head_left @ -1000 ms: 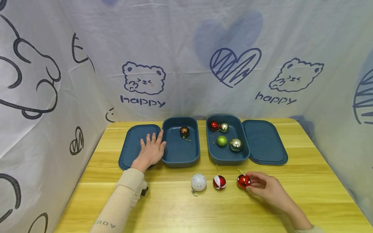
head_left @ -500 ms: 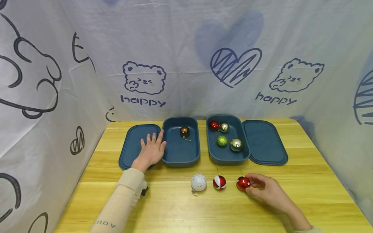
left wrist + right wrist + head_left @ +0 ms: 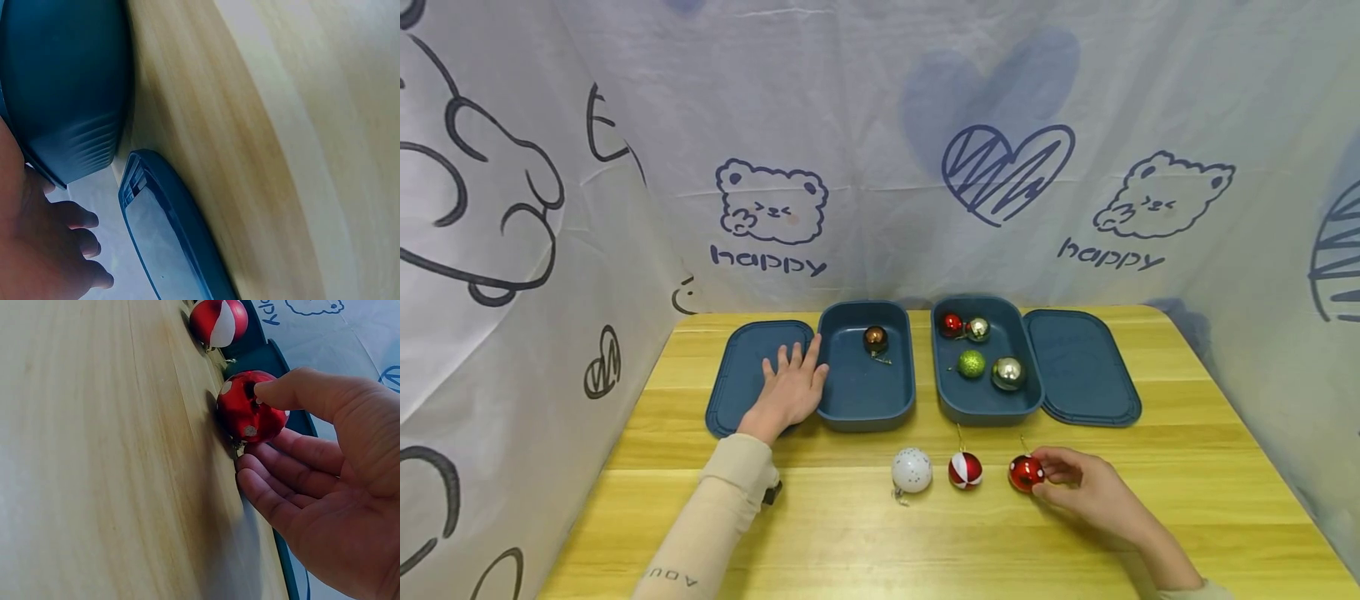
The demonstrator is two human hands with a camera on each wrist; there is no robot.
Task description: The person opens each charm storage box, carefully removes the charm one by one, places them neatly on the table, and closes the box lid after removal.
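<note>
With thumb and fingers, my right hand (image 3: 1093, 492) holds a shiny red bauble with white dots (image 3: 1026, 473); in the right wrist view the thumb lies across this dotted bauble (image 3: 240, 419). To its left are a red-and-white bauble (image 3: 965, 471) and a white speckled bauble (image 3: 912, 471) on the table. My left hand (image 3: 792, 389) has its fingers spread, at the left rim of the left blue box (image 3: 865, 404) and above a flat blue lid (image 3: 737, 387). A brown bauble (image 3: 875, 339) lies in that box.
The right blue box (image 3: 951, 392) holds several baubles, among them a green glitter bauble (image 3: 972, 363) and a large gold bauble (image 3: 1007, 373). Beside it lies a second blue lid (image 3: 1082, 367). A printed white cloth (image 3: 880, 167) hangs behind the wooden table (image 3: 842, 542).
The dotted red bauble and my right fingers have shifted slightly down, and its string has turned. My left hand has stayed in place.
</note>
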